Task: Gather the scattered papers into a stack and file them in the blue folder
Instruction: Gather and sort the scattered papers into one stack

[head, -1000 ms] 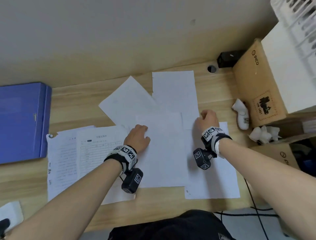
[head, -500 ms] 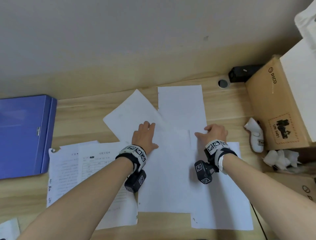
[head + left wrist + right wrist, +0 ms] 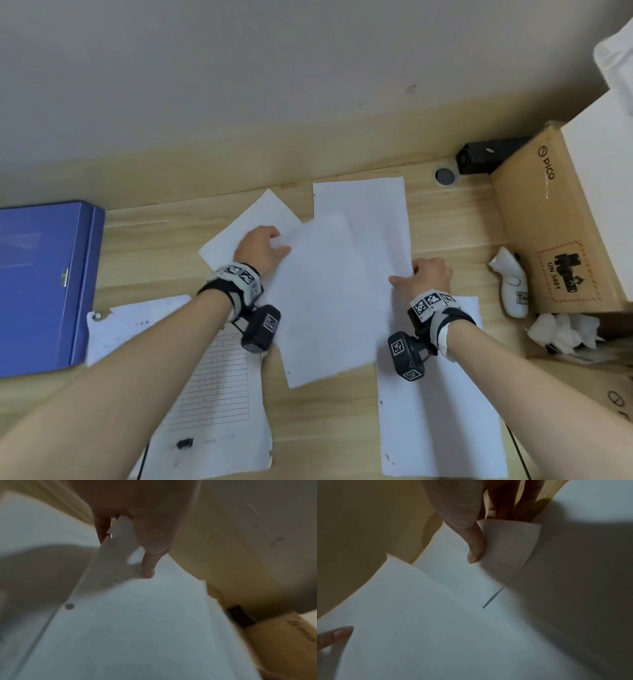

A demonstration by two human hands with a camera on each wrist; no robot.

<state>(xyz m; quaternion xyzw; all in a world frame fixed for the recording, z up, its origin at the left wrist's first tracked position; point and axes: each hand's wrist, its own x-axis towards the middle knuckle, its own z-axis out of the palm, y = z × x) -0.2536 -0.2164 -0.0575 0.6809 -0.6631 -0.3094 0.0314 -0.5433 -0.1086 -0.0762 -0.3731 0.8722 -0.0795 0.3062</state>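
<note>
Several white papers lie scattered on the wooden desk (image 3: pixel 154 246). My left hand (image 3: pixel 274 243) pinches the far left corner of the middle sheet (image 3: pixel 325 298), thumb on top and fingers beneath (image 3: pixel 126 553). That sheet is raised and tilted, and it shows a punched hole (image 3: pixel 69 606). My right hand (image 3: pixel 407 277) pinches the curled near right corner of the far sheet (image 3: pixel 363 212), as the right wrist view confirms (image 3: pixel 486 536). A tilted sheet (image 3: pixel 236 236), a printed form (image 3: pixel 212 394) and a right sheet (image 3: pixel 438 394) lie flat. The blue folder (image 3: pixel 44 284) lies closed at the left.
A brown cardboard box (image 3: pixel 555 233) stands at the right with a white controller (image 3: pixel 512 284) and crumpled tissue (image 3: pixel 561 332) beside it. A black device (image 3: pixel 486 157) and a cable hole (image 3: pixel 444 176) sit at the back, against the wall.
The left hand slid to the middle sheet's far corner and lifted it, turning it toward the back. The right hand took hold of the far sheet's corner. The head view tilted up.
</note>
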